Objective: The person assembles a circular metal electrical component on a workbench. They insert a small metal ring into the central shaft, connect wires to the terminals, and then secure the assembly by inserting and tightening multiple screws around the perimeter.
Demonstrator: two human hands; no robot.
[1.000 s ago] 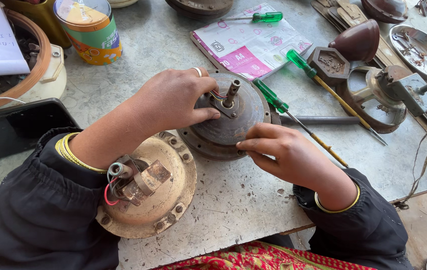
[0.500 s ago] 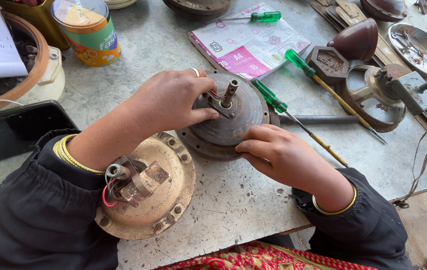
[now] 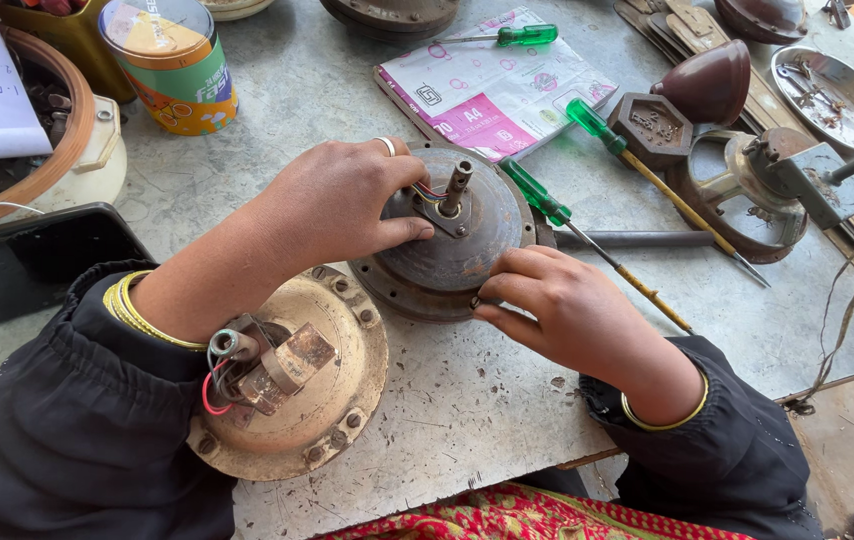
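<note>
A round, rusty grey fan motor housing (image 3: 447, 258) with a short upright shaft lies on the grey work table (image 3: 277, 150). My left hand (image 3: 332, 205), with a ring on one finger, rests on its top left and grips it beside the shaft and its wires. At the housing's near right rim my right hand (image 3: 557, 305) pinches the edge with its fingertips. Whether a small part sits between those fingers is hidden. Under my left forearm lies a cream motor cover (image 3: 317, 390) with a capacitor and red and green wires.
Two green-handled screwdrivers (image 3: 547, 200) lie right of the housing, a third (image 3: 522, 35) on a pink and white paper packet (image 3: 492, 95). A colourful tin (image 3: 172, 65), a bowl of small parts (image 3: 37, 150) and a dark tablet (image 3: 32, 265) are left. Brown fan parts (image 3: 737, 150) crowd the right.
My right hand has shifted slightly along the housing's near rim. My left hand keeps its hold on the top. The housing stays in place.
</note>
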